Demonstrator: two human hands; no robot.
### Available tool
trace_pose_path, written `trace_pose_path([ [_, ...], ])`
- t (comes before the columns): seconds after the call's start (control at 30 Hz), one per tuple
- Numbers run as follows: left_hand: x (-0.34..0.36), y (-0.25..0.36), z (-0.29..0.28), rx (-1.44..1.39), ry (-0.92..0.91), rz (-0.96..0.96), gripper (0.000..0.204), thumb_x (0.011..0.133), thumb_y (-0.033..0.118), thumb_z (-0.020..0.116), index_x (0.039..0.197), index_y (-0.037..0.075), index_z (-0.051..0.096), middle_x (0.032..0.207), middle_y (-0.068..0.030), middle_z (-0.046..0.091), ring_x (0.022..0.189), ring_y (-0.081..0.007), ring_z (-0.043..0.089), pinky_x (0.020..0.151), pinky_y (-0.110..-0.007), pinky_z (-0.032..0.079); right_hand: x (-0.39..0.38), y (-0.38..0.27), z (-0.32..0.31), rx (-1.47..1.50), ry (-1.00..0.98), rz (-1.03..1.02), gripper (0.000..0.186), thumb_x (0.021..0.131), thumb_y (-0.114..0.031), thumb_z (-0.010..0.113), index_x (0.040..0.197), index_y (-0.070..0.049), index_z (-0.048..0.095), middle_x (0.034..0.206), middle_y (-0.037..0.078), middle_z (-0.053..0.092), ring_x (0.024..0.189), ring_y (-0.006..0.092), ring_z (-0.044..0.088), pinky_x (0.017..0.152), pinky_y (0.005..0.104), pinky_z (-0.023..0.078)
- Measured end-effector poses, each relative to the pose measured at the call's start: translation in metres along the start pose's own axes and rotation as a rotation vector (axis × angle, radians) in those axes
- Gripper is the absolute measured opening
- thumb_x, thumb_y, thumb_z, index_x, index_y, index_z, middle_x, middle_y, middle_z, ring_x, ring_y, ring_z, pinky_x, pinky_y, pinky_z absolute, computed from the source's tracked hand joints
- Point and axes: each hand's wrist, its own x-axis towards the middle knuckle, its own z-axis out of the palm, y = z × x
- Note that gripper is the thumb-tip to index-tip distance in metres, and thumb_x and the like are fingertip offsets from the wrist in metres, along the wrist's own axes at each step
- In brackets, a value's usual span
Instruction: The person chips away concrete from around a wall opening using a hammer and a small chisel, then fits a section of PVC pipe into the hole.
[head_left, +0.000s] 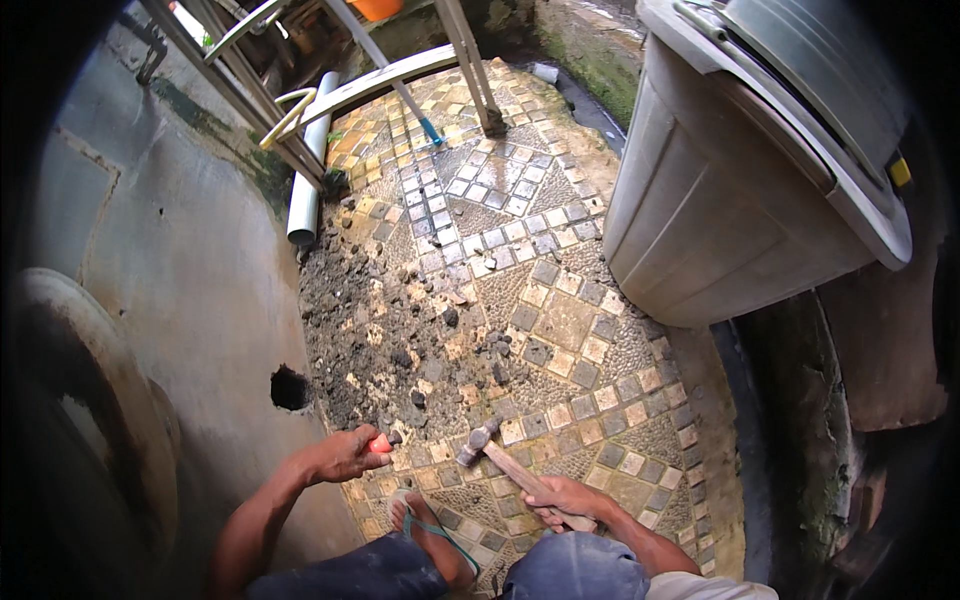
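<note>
My left hand is closed around a tool with a red-orange grip; a short dark end pokes out to the right, too small to name. In my right hand is a hammer, gripped low on its wooden handle. The hammer's metal head points away from me and left, above the patterned tiles. A dark round hole opens at the foot of the grey wall, just beyond my left hand. Crumbled dark rubble is spread over the tiles beside the hole.
A large grey lidded bin stands at the right. Ahead, a metal frame rests its legs on the tiled floor. A white pipe lies along the left wall. My sandalled foot is between my hands.
</note>
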Motion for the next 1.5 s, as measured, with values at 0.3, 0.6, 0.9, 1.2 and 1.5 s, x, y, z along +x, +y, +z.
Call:
trace_pose_path([
  [0.3, 0.005, -0.087, 0.012, -0.162, 0.112, 0.029, 0.047, 0.103, 0.05, 0.062, 0.116, 0.005, 0.056, 0.094, -0.0079, 0.062, 0.08, -0.019, 0.062, 0.071, -0.037, 0.053, 0.004, -0.008, 0.002, 0.104, 0.019, 0.093, 0.026, 0.102, -0.018, 0.069, 0.12, -0.006, 0.054, 0.073, 0.0, 0.053, 0.053, 0.0119, 0.052, 0.045, 0.0311, 0.049],
  [0.6, -0.026, -0.104, -0.061, -0.436, 0.675, 0.191, 0.029, 0.103, 0.03, 0.065, 0.118, 0.007, 0.056, 0.094, 0.0002, 0.058, 0.079, -0.0105, 0.06, 0.07, -0.029, 0.052, 0.014, -0.008, 0.021, 0.094, 0.127, 0.058, 0.029, 0.1, -0.015, 0.07, 0.122, -0.004, 0.055, 0.07, 0.004, 0.054, 0.048, 0.0148, 0.053, 0.043, 0.033, 0.049],
  [0.9, -0.028, -0.153, -0.081, -0.425, 0.973, 0.2, 0.03, 0.099, 0.017, 0.06, 0.126, 0.006, 0.054, 0.1, 0.0001, 0.056, 0.088, -0.0107, 0.057, 0.077, -0.029, 0.05, 0.006, -0.019, 0.018, 0.095, 0.093, 0.122, 0.031, 0.1, -0.016, 0.07, 0.123, -0.003, 0.054, 0.071, 0.0, 0.051, 0.051, 0.0121, 0.052, 0.045, 0.0317, 0.048],
  [1.2, -0.008, -0.105, -0.071, -0.501, 0.709, 0.093, 0.019, 0.095, 0.01, 0.062, 0.111, 0.008, 0.055, 0.089, 0.0005, 0.056, 0.08, -0.0104, 0.056, 0.073, -0.028, 0.049, -0.002, -0.012, 0.005, 0.055, 0.038, 0.045, 0.033, 0.103, -0.021, 0.069, 0.126, -0.005, 0.053, 0.07, -0.001, 0.052, 0.049, 0.0103, 0.052, 0.045, 0.0302, 0.049],
  [1.5, 0.009, -0.13, -0.075, -0.411, 0.667, 0.033, 0.018, 0.091, 0.007, 0.062, 0.102, 0.011, 0.049, 0.081, 0.0009, 0.053, 0.068, -0.0099, 0.052, 0.06, -0.029, 0.046, 0.007, -0.013, 0.027, -0.601, 0.228, 0.043, 0.044, 0.101, -0.024, 0.069, 0.133, -0.001, 0.05, 0.078, 0.01, 0.063, 0.061, 0.0204, 0.067, 0.058, 0.0378, 0.058],
])
